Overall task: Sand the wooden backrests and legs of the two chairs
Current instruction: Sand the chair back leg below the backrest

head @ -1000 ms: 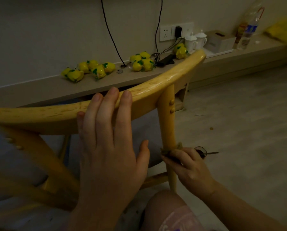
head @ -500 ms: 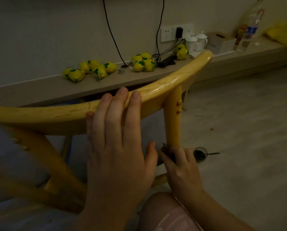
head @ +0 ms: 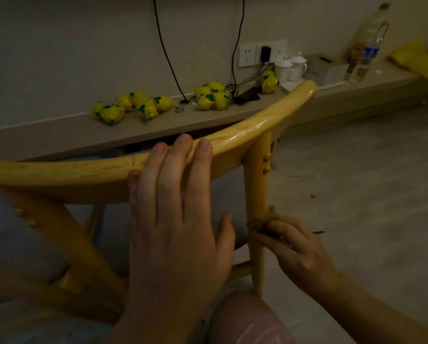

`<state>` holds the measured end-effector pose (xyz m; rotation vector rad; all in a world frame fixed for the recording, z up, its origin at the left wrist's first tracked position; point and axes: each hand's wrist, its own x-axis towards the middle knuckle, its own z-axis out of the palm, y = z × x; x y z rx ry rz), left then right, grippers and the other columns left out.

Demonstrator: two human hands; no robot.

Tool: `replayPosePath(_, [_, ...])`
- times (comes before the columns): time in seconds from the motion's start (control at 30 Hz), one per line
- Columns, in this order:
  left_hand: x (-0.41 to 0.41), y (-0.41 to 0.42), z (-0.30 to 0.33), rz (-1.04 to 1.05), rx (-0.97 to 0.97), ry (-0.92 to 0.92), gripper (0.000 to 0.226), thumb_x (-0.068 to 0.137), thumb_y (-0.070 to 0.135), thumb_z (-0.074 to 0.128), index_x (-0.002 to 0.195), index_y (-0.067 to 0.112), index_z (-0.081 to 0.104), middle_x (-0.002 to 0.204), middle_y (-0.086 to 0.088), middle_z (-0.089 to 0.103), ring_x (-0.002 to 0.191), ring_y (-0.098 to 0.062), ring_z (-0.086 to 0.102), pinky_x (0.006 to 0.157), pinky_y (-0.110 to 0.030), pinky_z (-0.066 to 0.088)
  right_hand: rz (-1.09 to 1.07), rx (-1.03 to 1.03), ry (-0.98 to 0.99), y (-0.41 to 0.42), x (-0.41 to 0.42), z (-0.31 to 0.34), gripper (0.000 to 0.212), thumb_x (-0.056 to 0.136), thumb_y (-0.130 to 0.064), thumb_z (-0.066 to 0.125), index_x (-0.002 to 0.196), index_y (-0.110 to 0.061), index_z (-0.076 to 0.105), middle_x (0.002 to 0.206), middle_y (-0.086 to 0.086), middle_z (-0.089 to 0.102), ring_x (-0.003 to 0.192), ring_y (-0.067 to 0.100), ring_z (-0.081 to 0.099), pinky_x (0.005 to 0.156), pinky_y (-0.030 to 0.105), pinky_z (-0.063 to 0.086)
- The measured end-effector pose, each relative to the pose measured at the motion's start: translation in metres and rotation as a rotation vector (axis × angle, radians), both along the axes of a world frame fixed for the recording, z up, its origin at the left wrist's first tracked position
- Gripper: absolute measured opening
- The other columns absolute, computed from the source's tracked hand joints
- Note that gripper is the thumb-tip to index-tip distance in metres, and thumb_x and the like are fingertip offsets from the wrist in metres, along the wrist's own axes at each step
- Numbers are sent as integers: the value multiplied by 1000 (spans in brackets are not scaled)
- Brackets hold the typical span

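Two hands are at work on one chair. My left hand (head: pixel 175 234) lies flat and spread over the curved wooden backrest (head: pixel 88 173), fingers straight and draped over its top edge, thumb hanging below the rail, steadying the frame. My right hand (head: pixel 299 249) pinches a crumpled brownish piece of sandpaper (head: pixel 262 223) and presses it round the back leg (head: pixel 256 194), about halfway down, below the two round wooden plugs near the joint with the rail.

My reading is that the leg-sanding step is in hand, on this upright post. The next move, I think, calls for rubbing the paper along the length of the post, working round its far side too, while my left hand keeps its weight on the rail so the chair does not rock. I cannot tell from here how much of the leg is already smoothed, and no second chair shows.

Beyond the chair, a long low shelf (head: pixel 59 135) runs along the wall, holding clusters of yellow-and-green wrapped packets (head: pixel 133 106), a dark flat device, two white lidded cups (head: pixel 291 68), a pale box and a plastic bottle (head: pixel 368 45). Black cables (head: pixel 165 53) drop down the wall by a socket with a plug in it. My knee (head: pixel 247 319) shows at the bottom.
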<state>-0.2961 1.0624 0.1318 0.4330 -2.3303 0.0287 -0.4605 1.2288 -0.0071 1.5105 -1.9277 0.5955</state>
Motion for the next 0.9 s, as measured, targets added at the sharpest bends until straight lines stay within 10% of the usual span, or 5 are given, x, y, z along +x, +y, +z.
replayPosePath(0.13, [-3,-1,-4,6,-26,9,93,82,40,74,157,7,31,161,-18,30,153,-37,21,126,-54,11,72,-104,26,-6,-17,19,19,94,-4,72,112,-1,74,122,18,64,112,35,65,103,35,49])
replayPosePath(0.9, [-14,-7,-19,8,-80,136,85,85,40,72,154,4,36,156,-19,32,149,-40,26,116,-66,26,106,-79,-173,2,-18,-42,13,94,-7,72,107,-7,73,105,18,69,97,35,68,83,43,55])
